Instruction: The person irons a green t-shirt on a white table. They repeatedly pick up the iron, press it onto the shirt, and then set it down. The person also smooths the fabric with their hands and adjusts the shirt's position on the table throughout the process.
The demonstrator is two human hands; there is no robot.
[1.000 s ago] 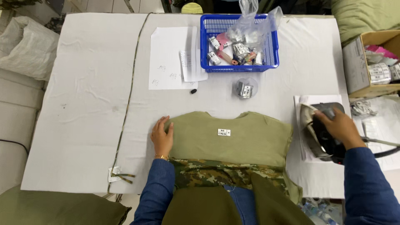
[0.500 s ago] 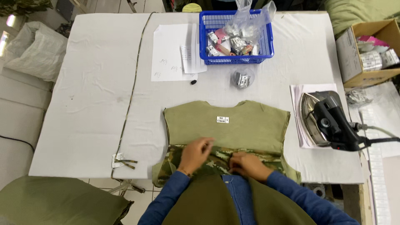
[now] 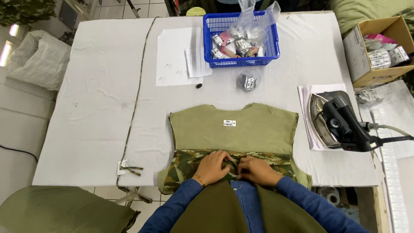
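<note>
An olive sleeveless garment (image 3: 233, 129) lies flat on the white table (image 3: 99, 108), with a small white label (image 3: 229, 123) near its middle. Its near edge is a camouflage band (image 3: 185, 162). My left hand (image 3: 212, 167) and my right hand (image 3: 254, 170) rest side by side on that band, fingers pinching the camouflage fabric at the centre. A black and silver iron (image 3: 340, 123) sits alone on a white sheet at the right, untouched.
A blue basket (image 3: 241, 41) of small packets and a plastic bag stands at the back. Papers (image 3: 179, 58) lie beside it, with a small bagged item (image 3: 249, 81) in front. A cardboard box (image 3: 377, 47) is at far right. A thin strap (image 3: 136, 99) runs down the table's left.
My right hand has left the iron and joined my left hand on the camouflage band. My left hand moved from the garment's left shoulder to its near edge.
</note>
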